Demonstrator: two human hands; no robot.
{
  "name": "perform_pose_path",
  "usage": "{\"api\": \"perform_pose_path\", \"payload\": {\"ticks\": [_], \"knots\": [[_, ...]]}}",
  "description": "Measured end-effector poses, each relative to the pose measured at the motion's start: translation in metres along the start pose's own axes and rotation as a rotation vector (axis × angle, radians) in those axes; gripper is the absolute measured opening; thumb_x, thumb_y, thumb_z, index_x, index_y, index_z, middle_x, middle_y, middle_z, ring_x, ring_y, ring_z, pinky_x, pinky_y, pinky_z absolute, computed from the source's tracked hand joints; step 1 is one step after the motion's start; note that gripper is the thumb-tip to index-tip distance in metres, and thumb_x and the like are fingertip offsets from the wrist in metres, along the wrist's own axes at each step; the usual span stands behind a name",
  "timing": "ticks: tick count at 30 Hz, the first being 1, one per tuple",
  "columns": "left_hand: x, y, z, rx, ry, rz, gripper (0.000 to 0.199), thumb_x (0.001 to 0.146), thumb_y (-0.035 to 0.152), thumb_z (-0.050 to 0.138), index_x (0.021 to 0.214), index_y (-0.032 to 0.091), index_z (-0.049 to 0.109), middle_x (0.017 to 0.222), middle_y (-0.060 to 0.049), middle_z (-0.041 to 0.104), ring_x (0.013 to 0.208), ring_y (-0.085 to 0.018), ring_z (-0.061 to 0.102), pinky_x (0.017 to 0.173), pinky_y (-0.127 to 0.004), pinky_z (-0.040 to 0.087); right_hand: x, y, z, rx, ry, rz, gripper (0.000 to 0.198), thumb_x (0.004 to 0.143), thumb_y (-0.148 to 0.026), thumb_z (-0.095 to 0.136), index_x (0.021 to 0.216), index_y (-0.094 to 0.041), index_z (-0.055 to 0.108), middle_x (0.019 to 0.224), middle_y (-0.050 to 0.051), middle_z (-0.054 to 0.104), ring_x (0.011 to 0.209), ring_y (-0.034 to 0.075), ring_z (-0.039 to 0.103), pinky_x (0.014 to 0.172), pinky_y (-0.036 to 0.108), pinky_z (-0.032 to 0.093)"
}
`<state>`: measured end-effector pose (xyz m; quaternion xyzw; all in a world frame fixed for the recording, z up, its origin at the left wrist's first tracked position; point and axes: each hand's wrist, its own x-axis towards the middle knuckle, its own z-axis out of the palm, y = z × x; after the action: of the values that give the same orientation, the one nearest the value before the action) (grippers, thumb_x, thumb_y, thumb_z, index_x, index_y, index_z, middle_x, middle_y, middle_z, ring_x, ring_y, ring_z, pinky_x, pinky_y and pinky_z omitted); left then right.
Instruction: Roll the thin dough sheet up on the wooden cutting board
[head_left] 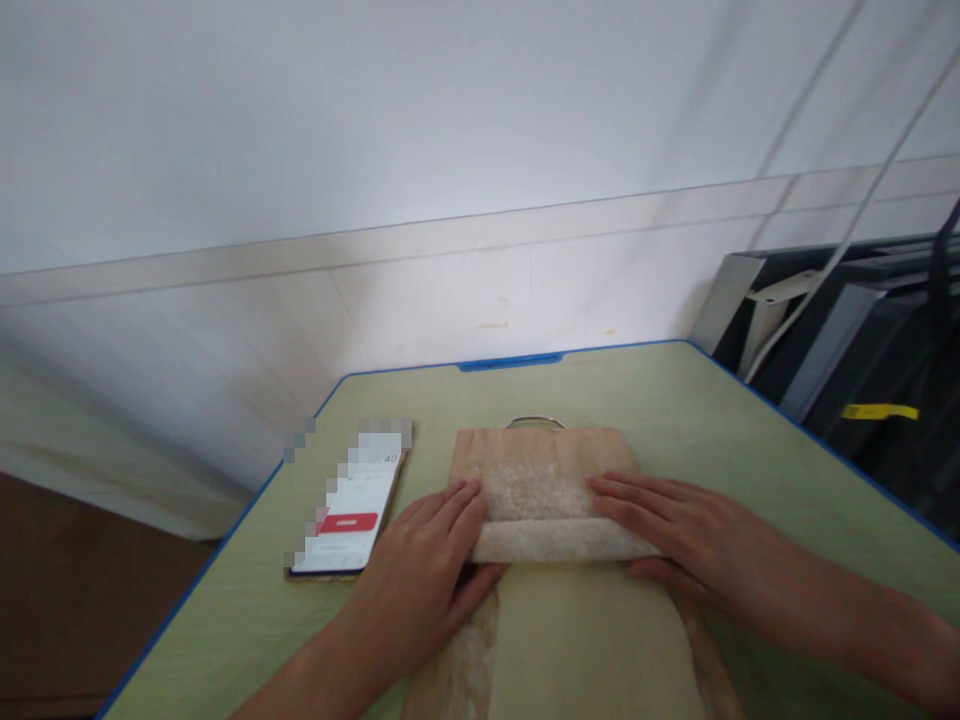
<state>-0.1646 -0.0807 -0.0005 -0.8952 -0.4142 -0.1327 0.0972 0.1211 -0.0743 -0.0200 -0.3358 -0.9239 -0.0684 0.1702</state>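
A floury, pale roll (pixel 559 541) lies crosswise on a wooden cutting board (pixel 540 447). It looks like dough rolled up, and I cannot tell whether a rolling pin is inside. A flat, smooth dough sheet (pixel 589 640) stretches from the roll toward me. My left hand (pixel 435 550) grips the roll's left end, fingers over the top and thumb on the near side. At the right end my right hand (pixel 675 530) holds it the same way. Both ends of the roll are covered by my hands.
A smartphone (pixel 352 505) with a lit screen lies left of the board. The green table (pixel 262 620) has a blue edge and meets a white wall at the back. Dark flat panels (pixel 862 340) and a pale cable (pixel 847 240) stand beyond the right edge.
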Motion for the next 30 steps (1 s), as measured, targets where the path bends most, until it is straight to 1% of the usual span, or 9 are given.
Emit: {"api": "perform_pose_path", "payload": {"ticks": [6,11,16,23,30], "knots": [[-0.0010,0.0002,0.0009,0.000,0.010,0.013,0.037,0.078,0.031,0.053,0.110,0.013,0.052,0.115,-0.014,0.061,0.103,-0.026,0.058,0.081,-0.041,0.052,0.0012,-0.0006,-0.0021,0.011,0.021,-0.026,0.040,0.089,-0.030,0.044,0.127,-0.018,0.045,0.125,0.008,0.055,0.112,0.020,0.053,0.088,0.036,0.049],[-0.0013,-0.0001,0.0000,-0.012,0.005,0.003,0.035,0.078,0.031,0.053,0.108,0.014,0.053,0.115,-0.014,0.061,0.104,-0.027,0.058,0.082,-0.042,0.052,0.0013,-0.0021,-0.0029,0.030,-0.019,0.014,0.043,0.088,-0.029,0.048,0.129,-0.019,0.044,0.126,0.008,0.054,0.112,0.021,0.052,0.089,0.038,0.048],[-0.0026,0.0002,0.0004,-0.025,0.003,0.002,0.035,0.078,0.030,0.053,0.109,0.013,0.053,0.115,-0.014,0.061,0.104,-0.027,0.058,0.082,-0.043,0.052,0.0005,-0.0029,-0.0020,0.053,0.006,0.023,0.040,0.087,-0.028,0.048,0.127,-0.020,0.046,0.124,0.008,0.056,0.111,0.021,0.053,0.089,0.038,0.048],[-0.0019,-0.0002,0.0006,-0.003,-0.019,0.010,0.034,0.079,0.031,0.053,0.108,0.013,0.053,0.115,-0.015,0.061,0.104,-0.027,0.058,0.082,-0.043,0.052,-0.0006,-0.0014,0.0002,0.038,-0.011,0.022,0.041,0.087,-0.029,0.048,0.127,-0.020,0.046,0.125,0.008,0.055,0.111,0.021,0.053,0.089,0.038,0.047],[-0.0018,0.0001,-0.0001,-0.027,0.011,0.007,0.032,0.078,0.030,0.054,0.106,0.014,0.054,0.114,-0.014,0.062,0.103,-0.027,0.059,0.081,-0.043,0.053,-0.0013,-0.0021,0.0002,0.070,0.002,0.031,0.042,0.086,-0.027,0.050,0.127,-0.020,0.046,0.125,0.008,0.055,0.112,0.021,0.052,0.090,0.039,0.048]]}}
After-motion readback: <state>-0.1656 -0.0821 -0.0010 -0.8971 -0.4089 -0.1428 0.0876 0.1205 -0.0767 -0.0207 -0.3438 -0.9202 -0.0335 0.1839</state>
